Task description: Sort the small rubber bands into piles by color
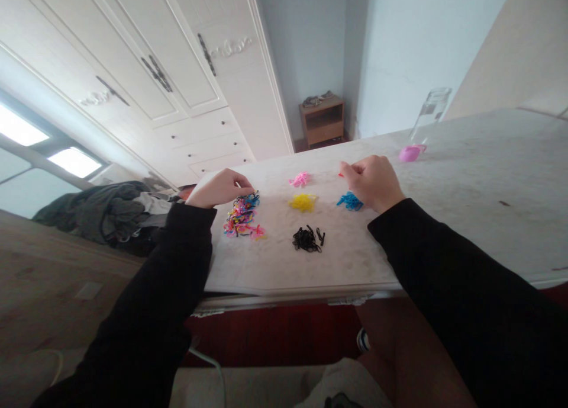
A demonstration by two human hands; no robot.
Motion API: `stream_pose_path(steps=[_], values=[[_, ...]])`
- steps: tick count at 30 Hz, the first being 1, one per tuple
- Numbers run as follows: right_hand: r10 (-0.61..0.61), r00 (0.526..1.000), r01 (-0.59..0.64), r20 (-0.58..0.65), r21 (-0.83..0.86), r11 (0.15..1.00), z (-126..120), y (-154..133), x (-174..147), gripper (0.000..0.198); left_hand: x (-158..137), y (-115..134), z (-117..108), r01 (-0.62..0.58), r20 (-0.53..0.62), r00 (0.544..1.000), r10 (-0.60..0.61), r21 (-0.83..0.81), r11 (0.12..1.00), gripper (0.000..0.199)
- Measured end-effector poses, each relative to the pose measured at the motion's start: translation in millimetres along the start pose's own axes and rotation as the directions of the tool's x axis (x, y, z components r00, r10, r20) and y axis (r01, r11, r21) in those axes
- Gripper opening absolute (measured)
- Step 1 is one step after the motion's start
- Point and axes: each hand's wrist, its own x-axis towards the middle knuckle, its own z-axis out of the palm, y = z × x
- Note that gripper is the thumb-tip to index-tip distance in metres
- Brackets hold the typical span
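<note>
A heap of mixed-colour small rubber bands [243,217] lies on the left of the pale tabletop. My left hand [225,186] is at its far edge, fingers pinched down on it; what they grip is hidden. Sorted by colour to the right are pink bands [300,179], yellow bands [302,203], black bands [307,238] and blue bands [350,201]. My right hand [376,182] is closed just beyond and partly over the blue ones. A bit of red [341,174] shows by its fingertips, and I cannot tell whether it is held.
A clear glass bottle [429,116] and a pink object [409,153] stand at the table's far right. Dark clothes [110,215] are heaped beyond the left end. White cupboards [186,52] and a small wooden cabinet [323,124] are behind the table.
</note>
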Motion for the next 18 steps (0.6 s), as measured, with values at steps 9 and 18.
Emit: stream_pose_path(steps=[9,18], values=[[-0.039,0.998,0.04,-0.04,0.039,0.998,3.7,4.5,0.3,0.055,2.0,-3.0,2.0,-0.011,-0.015,1.0,0.012,0.022,1.0,0.029],[-0.008,1.0,0.008,-0.001,0.012,1.0,-0.5,-0.4,-0.2,0.058,1.2,-1.5,1.5,0.018,-0.095,0.995,-0.01,0.076,0.997,0.025]])
